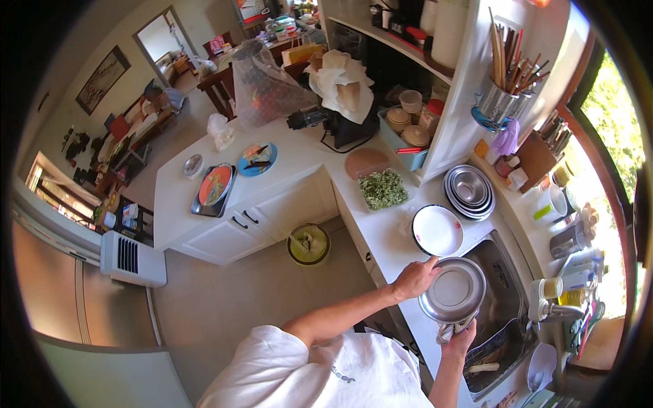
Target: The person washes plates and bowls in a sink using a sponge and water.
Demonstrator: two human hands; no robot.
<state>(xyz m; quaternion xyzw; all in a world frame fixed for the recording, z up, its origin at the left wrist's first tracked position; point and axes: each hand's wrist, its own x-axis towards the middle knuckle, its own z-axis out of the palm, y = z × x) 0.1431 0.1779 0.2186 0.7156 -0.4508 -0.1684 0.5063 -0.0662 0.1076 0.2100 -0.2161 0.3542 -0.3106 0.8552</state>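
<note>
Over the near edge of the sink (502, 285), a round stainless steel dish (452, 288) is held tilted between both hands. My left hand (416, 279) grips its upper left rim, thumb on top. Below it, my right hand (460, 337) holds a crumpled patterned cloth (446, 331) against the dish's lower rim. Just beyond, a white enamel basin (437, 230) with a dark rim and red flower marks sits on the counter. Farther back, several nested metal bowls (468, 187) are stacked near the sink's corner.
A faucet (558, 310) reaches over the sink, which holds a wire rack (490, 339). Chopped greens (382, 189) fill a clear tub beside a round brown board (366, 162). A green bin (308, 245) stands on the floor. Plates of food, including a blue plate (270, 166), lie on the far counter.
</note>
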